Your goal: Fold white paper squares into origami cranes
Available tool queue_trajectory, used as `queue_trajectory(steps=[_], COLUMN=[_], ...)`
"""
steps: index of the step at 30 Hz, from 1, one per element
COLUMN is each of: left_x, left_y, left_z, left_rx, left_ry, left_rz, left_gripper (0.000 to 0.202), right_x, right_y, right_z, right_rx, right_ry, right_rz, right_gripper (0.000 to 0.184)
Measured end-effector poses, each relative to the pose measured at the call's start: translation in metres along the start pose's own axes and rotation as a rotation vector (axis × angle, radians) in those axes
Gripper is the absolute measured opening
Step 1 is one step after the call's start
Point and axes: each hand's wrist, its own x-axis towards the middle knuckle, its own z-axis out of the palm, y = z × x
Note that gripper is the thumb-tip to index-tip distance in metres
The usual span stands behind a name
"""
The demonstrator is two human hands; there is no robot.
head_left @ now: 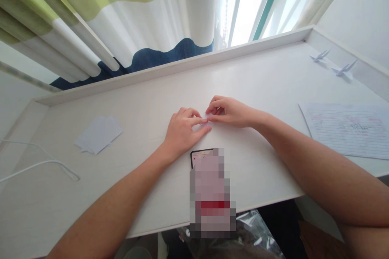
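A small folded piece of white paper [204,121] lies between my two hands near the middle of the white desk, mostly covered by fingers. My left hand [184,129] has its index finger and thumb at the paper's left side, bent around it. From the right, my right hand [229,112] pinches the paper, its other fingers curled in. The fingertips of both hands nearly meet there. Just below them a phone [194,158] lies on the desk, its screen blurred over.
Several white paper sheets [100,134] lie stacked at the left, near a white cable [57,162]. Two folded paper cranes [320,57] sit at the far right. A lined, written-on notebook [352,129] rests at the right. A low ledge [182,61] runs along the back, before curtains [146,20].
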Motion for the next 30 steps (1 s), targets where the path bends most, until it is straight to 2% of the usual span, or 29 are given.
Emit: queue_trajectory(steps=[5,9,16,20,30], left_x=[-0.001,-0.002,-0.003,-0.004,-0.003], left_y=[0.003,0.003,0.007,0.009,0.001], left_z=[-0.002,-0.003,-0.006,-0.006,0.002], left_rx=[0.031,0.089,0.202,0.227,0.036], left_ry=[-0.006,0.001,-0.024,-0.041,0.052], left_rz=[-0.022,-0.023,-0.022,-0.071,-0.170], left_gripper=[0.017,0.020,0.028,0.031,0.019], right_x=[0.006,0.009,0.008,0.009,0.009], right_y=[-0.003,-0.003,-0.002,-0.003,-0.004], right_z=[0.012,0.018,0.018,0.018,0.017], right_rx=[-0.037,-0.034,-0.018,-0.013,-0.030], right_ry=[0.129,0.182,0.198,0.201,0.203], right_rz=[0.045,0.068,0.080,0.087,0.090], right_gripper=[0.008,0.009,0.009,0.009,0.008])
